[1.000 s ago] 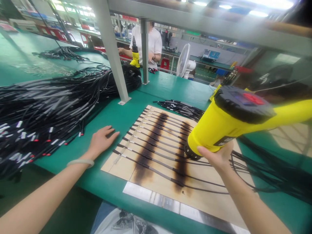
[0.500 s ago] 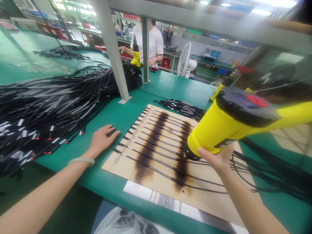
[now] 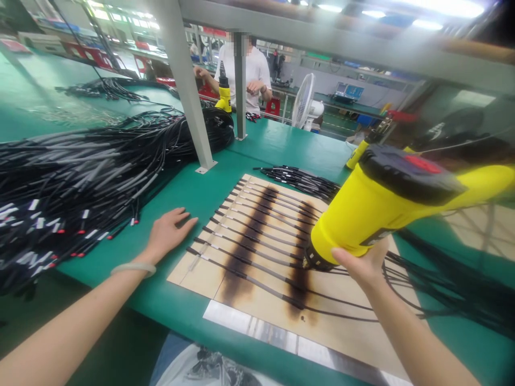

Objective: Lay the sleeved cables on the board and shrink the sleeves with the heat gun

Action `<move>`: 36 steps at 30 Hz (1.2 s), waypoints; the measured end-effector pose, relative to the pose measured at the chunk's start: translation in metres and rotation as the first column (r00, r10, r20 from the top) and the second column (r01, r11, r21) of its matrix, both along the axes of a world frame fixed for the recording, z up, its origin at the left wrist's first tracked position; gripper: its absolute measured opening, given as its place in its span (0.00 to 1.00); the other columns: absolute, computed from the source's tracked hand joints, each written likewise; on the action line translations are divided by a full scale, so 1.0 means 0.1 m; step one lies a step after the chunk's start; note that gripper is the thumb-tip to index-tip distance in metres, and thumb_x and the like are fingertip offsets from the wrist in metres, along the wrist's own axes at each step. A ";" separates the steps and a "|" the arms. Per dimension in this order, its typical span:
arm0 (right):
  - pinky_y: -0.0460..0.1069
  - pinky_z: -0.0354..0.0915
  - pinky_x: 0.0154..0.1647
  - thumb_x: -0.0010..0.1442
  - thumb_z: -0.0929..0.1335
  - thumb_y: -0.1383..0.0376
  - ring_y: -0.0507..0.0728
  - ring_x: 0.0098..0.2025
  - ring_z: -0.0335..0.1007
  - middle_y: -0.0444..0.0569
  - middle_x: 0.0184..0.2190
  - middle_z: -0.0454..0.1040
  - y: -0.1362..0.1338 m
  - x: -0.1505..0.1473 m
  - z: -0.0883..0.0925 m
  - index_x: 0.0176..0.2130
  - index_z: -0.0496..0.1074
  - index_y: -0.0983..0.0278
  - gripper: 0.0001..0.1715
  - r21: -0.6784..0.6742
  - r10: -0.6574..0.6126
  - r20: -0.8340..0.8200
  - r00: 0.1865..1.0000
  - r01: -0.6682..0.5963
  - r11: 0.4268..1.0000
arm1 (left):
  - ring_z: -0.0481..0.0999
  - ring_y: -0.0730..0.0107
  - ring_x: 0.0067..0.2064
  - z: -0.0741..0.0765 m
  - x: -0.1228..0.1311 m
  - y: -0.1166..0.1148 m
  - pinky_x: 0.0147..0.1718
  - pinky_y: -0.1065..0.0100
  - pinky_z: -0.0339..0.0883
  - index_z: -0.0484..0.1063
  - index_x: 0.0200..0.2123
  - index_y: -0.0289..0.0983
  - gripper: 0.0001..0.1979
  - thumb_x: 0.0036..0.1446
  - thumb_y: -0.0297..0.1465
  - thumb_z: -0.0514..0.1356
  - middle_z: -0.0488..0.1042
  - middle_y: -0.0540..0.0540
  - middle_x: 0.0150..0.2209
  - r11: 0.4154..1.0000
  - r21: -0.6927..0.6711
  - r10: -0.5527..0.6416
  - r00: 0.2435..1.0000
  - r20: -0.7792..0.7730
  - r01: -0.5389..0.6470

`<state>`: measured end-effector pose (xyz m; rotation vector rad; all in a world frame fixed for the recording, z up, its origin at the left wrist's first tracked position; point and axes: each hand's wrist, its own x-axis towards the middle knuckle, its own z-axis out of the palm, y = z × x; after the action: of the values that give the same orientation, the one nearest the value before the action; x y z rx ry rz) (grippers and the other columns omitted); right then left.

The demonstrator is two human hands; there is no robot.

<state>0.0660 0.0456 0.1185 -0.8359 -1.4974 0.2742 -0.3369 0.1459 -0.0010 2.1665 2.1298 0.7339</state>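
My right hand [image 3: 364, 265] is wrapped round the body of a yellow heat gun [image 3: 354, 214] with a black end cap. Its dark nozzle points down at several black cables [image 3: 257, 252] laid side by side across a wooden board [image 3: 261, 292]. Two dark scorched bands run over the board beneath the cables, and the nozzle is above the right band. My left hand [image 3: 171, 230] rests on the green table left of the board, fingers apart, holding nothing.
A large heap of black cables [image 3: 92, 161] covers the table's left side. Metal posts [image 3: 193, 102] rise from the table. Behind the board lies a small cable bundle [image 3: 300, 177]. Across the table are a person [image 3: 255, 69], another yellow tool [image 3: 224, 96] and a white fan [image 3: 306, 102].
The heat gun and my right hand have shifted slightly toward me. My left hand has stayed in place. The person across the table has raised their hands.
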 end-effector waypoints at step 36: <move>0.49 0.73 0.28 0.44 0.74 0.63 0.57 0.27 0.72 0.44 0.28 0.74 -0.25 -0.13 -0.04 0.34 0.70 0.59 0.15 0.004 -0.023 0.036 0.999 0.023 1.000 | 0.67 0.54 0.55 -0.03 -0.01 0.02 0.53 0.60 0.62 0.76 0.40 0.34 0.29 0.52 0.51 0.49 0.71 0.39 0.51 1.000 0.007 -0.012 1.000 -0.020 0.013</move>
<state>0.0531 0.0207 0.1146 -0.8586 -1.5210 0.2405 -0.3382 0.1478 -0.0036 2.1980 2.1243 0.7229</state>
